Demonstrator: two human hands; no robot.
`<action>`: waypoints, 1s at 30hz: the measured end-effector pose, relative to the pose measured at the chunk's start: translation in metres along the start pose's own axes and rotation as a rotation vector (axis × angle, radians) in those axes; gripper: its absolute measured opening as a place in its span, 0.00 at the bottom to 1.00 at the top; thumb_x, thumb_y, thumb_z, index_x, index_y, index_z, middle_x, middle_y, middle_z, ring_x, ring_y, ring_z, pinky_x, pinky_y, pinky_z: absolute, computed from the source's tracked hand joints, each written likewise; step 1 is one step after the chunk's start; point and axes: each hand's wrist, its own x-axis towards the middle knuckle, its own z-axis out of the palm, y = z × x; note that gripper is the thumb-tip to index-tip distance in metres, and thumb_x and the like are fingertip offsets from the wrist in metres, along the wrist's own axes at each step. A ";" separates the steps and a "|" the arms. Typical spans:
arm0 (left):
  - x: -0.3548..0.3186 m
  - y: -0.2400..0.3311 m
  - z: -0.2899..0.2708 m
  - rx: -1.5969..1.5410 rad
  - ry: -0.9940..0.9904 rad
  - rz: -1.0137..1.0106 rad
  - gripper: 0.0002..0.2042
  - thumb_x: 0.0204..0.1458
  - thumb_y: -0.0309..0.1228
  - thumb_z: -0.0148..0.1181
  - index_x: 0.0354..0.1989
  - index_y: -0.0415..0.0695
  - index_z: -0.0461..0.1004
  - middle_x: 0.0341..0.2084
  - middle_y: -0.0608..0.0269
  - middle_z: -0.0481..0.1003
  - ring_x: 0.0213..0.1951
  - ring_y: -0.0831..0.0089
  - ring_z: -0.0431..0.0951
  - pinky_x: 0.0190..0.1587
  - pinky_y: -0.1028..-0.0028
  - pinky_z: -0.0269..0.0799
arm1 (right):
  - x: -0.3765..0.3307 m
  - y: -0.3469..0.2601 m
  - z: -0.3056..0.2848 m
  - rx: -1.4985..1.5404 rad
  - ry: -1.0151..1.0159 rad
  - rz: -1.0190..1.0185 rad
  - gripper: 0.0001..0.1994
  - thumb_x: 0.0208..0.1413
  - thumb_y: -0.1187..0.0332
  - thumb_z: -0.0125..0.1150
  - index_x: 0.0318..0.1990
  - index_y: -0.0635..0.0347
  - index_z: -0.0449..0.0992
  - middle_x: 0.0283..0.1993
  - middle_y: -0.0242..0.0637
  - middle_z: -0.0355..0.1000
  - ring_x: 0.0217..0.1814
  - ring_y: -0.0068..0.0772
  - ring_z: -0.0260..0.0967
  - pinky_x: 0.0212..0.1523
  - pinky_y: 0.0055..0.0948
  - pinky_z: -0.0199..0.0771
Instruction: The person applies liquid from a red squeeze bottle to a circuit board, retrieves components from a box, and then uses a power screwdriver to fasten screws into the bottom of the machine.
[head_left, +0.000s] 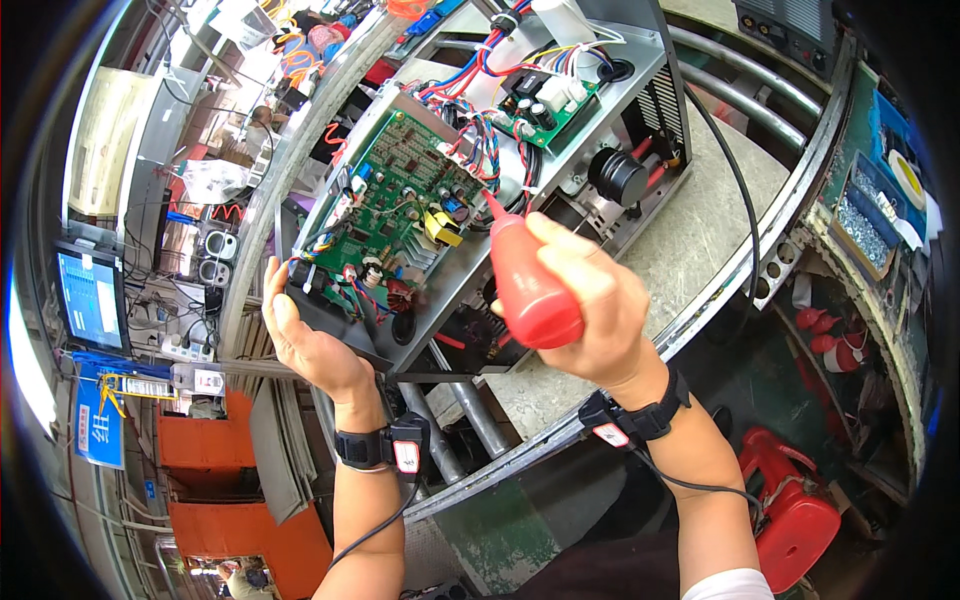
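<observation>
My right hand [585, 300] grips a red squeeze bottle [525, 280] with a pointed nozzle aimed up toward the wiring of an opened metal machine case [640, 120]. Inside the case sits a green circuit board [395, 195] with coloured wires, capacitors and a yellow component. My left hand [300, 335] rests flat against the near left corner of the case, fingers apart, holding nothing. Both wrists wear black bands with small sensor tags and cables.
The case lies on a grey workbench [690, 230] with metal rails. A black cable [745, 200] runs across the bench. A red stool [800, 505] stands at lower right. A lit monitor [90, 295] is at left, and bins of small parts [870, 215] at right.
</observation>
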 end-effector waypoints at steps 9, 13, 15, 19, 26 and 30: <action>0.000 0.001 0.001 0.003 0.006 0.012 0.18 0.59 0.31 0.37 0.46 0.32 0.70 0.54 0.54 0.67 0.55 0.66 0.65 0.61 0.67 0.55 | -0.008 -0.014 0.007 -0.047 -0.103 -0.088 0.23 0.36 0.69 0.62 0.45 0.66 0.68 0.48 0.57 0.69 0.32 0.42 0.72 0.31 0.32 0.74; -0.001 0.003 0.004 -0.023 0.015 -0.017 0.18 0.59 0.31 0.37 0.46 0.32 0.71 0.53 0.54 0.68 0.55 0.67 0.66 0.61 0.68 0.55 | 0.004 -0.009 -0.001 0.137 0.207 0.402 0.18 0.46 0.67 0.67 0.41 0.64 0.69 0.41 0.48 0.73 0.34 0.36 0.74 0.33 0.29 0.76; -0.001 0.002 0.001 0.000 0.014 -0.009 0.18 0.58 0.31 0.37 0.46 0.32 0.71 0.52 0.54 0.68 0.54 0.67 0.66 0.61 0.68 0.55 | 0.019 -0.001 -0.001 0.474 0.354 0.870 0.16 0.49 0.63 0.67 0.37 0.65 0.69 0.32 0.40 0.74 0.27 0.25 0.73 0.26 0.23 0.75; 0.001 0.002 0.003 -0.007 0.008 -0.010 0.18 0.59 0.31 0.37 0.47 0.31 0.71 0.51 0.54 0.69 0.53 0.67 0.67 0.60 0.68 0.56 | 0.051 0.018 -0.003 0.488 0.305 0.965 0.16 0.48 0.64 0.66 0.34 0.68 0.70 0.24 0.38 0.73 0.16 0.21 0.69 0.16 0.18 0.70; 0.002 0.000 0.006 -0.046 0.045 -0.037 0.19 0.59 0.33 0.37 0.47 0.33 0.71 0.47 0.56 0.70 0.50 0.67 0.68 0.57 0.68 0.60 | 0.056 0.050 0.001 0.408 0.233 1.016 0.18 0.46 0.60 0.66 0.33 0.69 0.71 0.22 0.42 0.73 0.15 0.23 0.70 0.14 0.20 0.71; -0.002 0.007 0.008 -0.025 0.029 -0.060 0.19 0.60 0.34 0.35 0.47 0.36 0.71 0.45 0.58 0.70 0.47 0.69 0.70 0.53 0.69 0.65 | 0.072 0.041 -0.006 0.421 0.154 1.059 0.15 0.48 0.61 0.64 0.32 0.66 0.72 0.23 0.39 0.74 0.16 0.25 0.70 0.17 0.21 0.70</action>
